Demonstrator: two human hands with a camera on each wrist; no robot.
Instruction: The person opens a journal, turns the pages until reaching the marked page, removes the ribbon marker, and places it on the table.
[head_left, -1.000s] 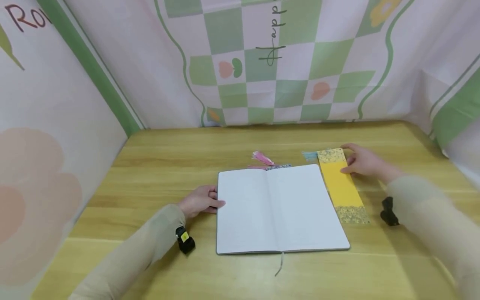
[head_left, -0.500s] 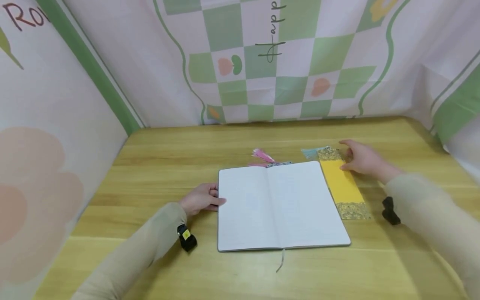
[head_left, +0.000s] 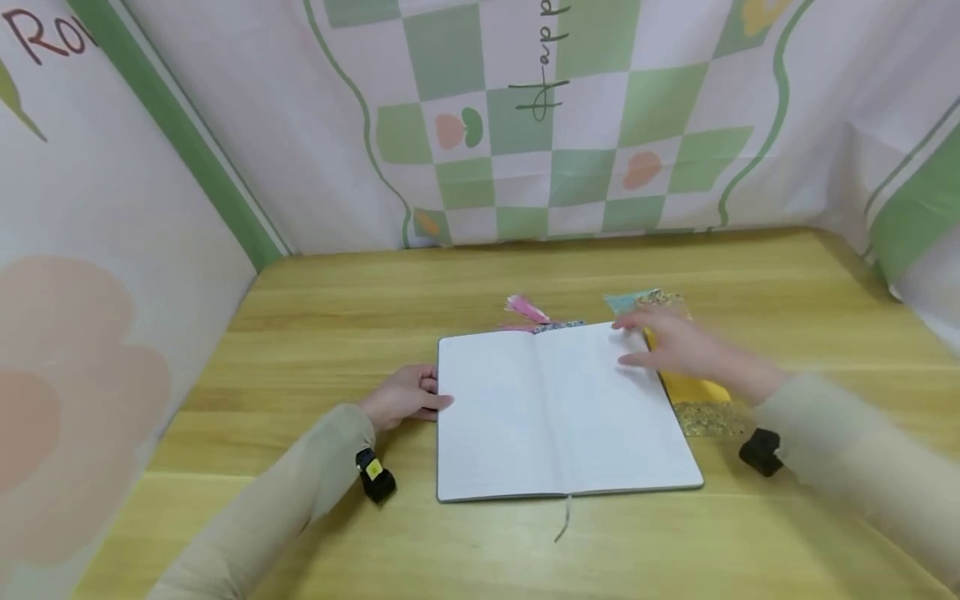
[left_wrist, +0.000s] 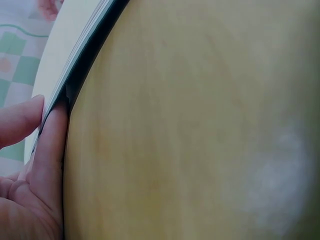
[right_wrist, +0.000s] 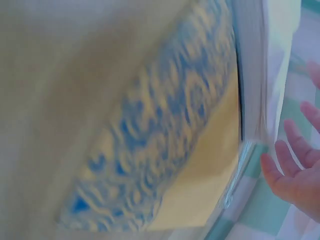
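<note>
- Notebook [head_left: 562, 412] lies open on the wooden table [head_left: 337, 333], pale pages up, between the person's two hands.
- At its left edge, the left hand [head_left: 405, 398] pinches it, thumb over the page, a finger tucked beneath the cover.
- Over its upper right corner, the right hand [head_left: 678, 346] has thumb and forefinger well parted, holding nothing that I can see; whether a fingertip touches paper, I can't tell.
- For steady work at the page, I'd say, the left pinch wants to be firm but gentle so nothing slides, and the right fingertips light, to avoid creasing.
- Along its right edge sits a yellow bookmark [head_left: 693, 390], partly hidden by the right hand; the right sleeve [head_left: 862, 458] could drag it.
- Just past its top edge: a light-blue tassel [head_left: 624, 302] toward the right, a pink tassel [head_left: 527, 309] nearer the spine.
- Below its bottom edge, a ribbon marker [head_left: 565, 523] trails.
</note>
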